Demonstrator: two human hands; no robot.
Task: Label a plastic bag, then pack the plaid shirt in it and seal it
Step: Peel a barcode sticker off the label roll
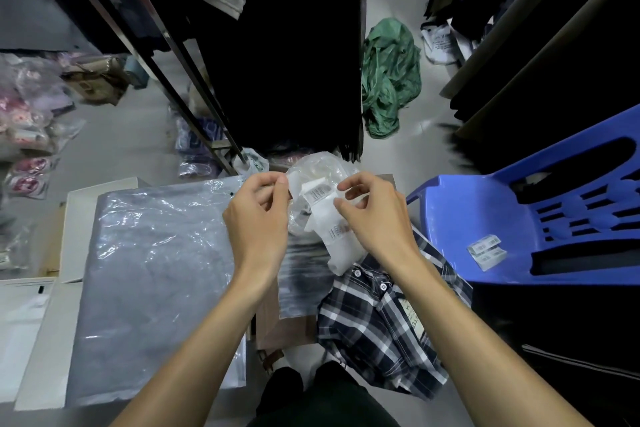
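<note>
A strip of labels (327,218) is held up between both hands, just above the shirt (381,326). The left hand (259,215) has its fingers (277,184) pinched shut on a thin white corner at the strip's upper left; the right hand (370,215) has thumb and forefinger closed on the strip's right edge, the other fingers curled loosely. By the look of it, a label is being peeled from its backing. The strip seems light, limp and slick, so it is best gripped at the edges, with the sticky face left untouched.

The shirt lies crumpled below the right wrist, partly hanging off the low surface. It is judged soft and floppy, light, not fragile; it would be best taken at collar or shoulders and folded first. The bags (156,274) lie flat in a stack left of the shirt. These are thin, slippery and clingy, and the top 1 is best lifted by its open edge.
</note>
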